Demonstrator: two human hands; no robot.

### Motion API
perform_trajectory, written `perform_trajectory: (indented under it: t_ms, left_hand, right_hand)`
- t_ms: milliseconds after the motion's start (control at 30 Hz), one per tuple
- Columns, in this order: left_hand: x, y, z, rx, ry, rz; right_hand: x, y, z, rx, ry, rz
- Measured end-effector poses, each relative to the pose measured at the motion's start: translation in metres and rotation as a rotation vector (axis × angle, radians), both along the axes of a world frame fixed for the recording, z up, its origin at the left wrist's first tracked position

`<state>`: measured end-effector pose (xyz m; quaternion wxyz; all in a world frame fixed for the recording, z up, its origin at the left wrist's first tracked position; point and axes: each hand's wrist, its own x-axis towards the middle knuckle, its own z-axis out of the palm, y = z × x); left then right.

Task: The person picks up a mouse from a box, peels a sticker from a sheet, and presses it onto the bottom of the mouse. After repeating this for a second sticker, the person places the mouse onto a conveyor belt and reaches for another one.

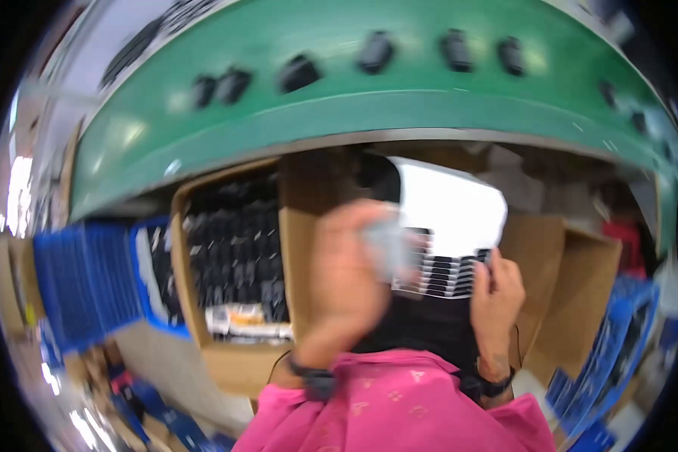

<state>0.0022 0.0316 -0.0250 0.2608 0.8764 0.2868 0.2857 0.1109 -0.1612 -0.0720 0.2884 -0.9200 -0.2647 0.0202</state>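
A white sheet [452, 207] with rows of black rectangular stickers [444, 275] along its lower part lies in front of me. My left hand [350, 271], smeared by motion, is closed round a small grey object [388, 245] beside the sheet's left edge. Blur hides what kind of object it is. At the sheet's lower right corner, the fingers of my right hand [497, 294] pinch its edge by the end of the sticker rows.
Beyond the sheet runs a green conveyor belt [324, 113] carrying several small black items [375, 53]. A cardboard box [233, 365] packed with black pieces stands at left, near blue trays [87, 282]. An open carton [572, 301] and more blue trays [614, 354] are at right.
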Motion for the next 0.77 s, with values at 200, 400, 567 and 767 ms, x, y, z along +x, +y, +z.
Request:
perform_trajectory:
  t_ms: [200, 400, 567, 767]
  left_hand:
    - [0.025, -0.072, -0.042, -0.982, -0.515, -0.337]
    - [0.015, -0.073, -0.057, -1.145, -0.578, -0.352]
    - [0.014, -0.079, -0.048, -1.405, -0.567, -0.360]
    - [0.016, -0.071, -0.040, -1.318, -0.488, -0.300]
  right_hand:
    - [0.020, -0.015, -0.015, 0.269, 0.547, 0.041]
    - [0.027, -0.007, -0.022, 0.452, 0.788, -0.084]
    - [0.021, -0.005, -0.006, 0.391, 0.625, -0.177]
    - [0.011, -0.008, 0.015, 0.634, 0.628, -0.197]
